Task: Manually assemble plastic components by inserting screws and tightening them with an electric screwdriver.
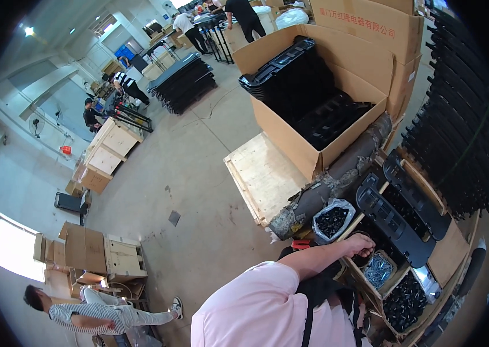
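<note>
My left hand (361,245), at the end of a bare forearm below a pink sleeve, is over a divided wooden tray with its fingers curled in. What the fingers hold, if anything, is too small to make out. Just below the hand, a compartment holds silver screws (378,270). Beside it is a box of small black parts (406,303). A clear plastic bag of black pieces (332,221) sits to the left. Two long black plastic panels (395,222) lie across the bench beyond the hand. I do not see my right hand.
An open cardboard box (288,136) full of black plastic panels stands ahead on a wooden crate (265,173), behind a worn padded roll (308,205). Tall stacked black parts (458,115) rise at the right. A person in a striped shirt (85,318) is at lower left; others work far off.
</note>
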Available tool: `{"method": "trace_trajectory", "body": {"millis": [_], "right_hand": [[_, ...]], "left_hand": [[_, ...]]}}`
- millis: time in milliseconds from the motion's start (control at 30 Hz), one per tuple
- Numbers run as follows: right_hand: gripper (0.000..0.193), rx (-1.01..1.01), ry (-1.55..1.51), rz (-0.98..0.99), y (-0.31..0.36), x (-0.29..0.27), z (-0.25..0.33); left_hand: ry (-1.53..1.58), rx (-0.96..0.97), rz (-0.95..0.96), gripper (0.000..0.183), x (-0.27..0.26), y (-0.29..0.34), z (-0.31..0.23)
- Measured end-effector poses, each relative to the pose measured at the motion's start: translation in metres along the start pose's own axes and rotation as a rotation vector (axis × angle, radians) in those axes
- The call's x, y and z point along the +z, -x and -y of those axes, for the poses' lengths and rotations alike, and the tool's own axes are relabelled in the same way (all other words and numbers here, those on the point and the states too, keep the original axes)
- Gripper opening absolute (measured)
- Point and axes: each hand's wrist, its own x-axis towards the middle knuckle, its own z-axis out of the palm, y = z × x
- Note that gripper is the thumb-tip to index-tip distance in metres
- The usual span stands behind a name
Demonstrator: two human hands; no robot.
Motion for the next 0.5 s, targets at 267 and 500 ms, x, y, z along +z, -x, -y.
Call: {"method": "trace_trajectory", "body": {"millis": [267,500], "right_hand": [[0.048,-0.366,-0.067,0.284,0.060,-0.035,-0.002],[0.043,-0.147,-0.060,0.151,0.039,-0.011,0.005]], "left_hand": [[-0.058,0.016,0.160,0.017,0.045,-0.020,0.010],[-0.029,-0.012,0.208,0.016,0.044,-0.021,0.007]]}}
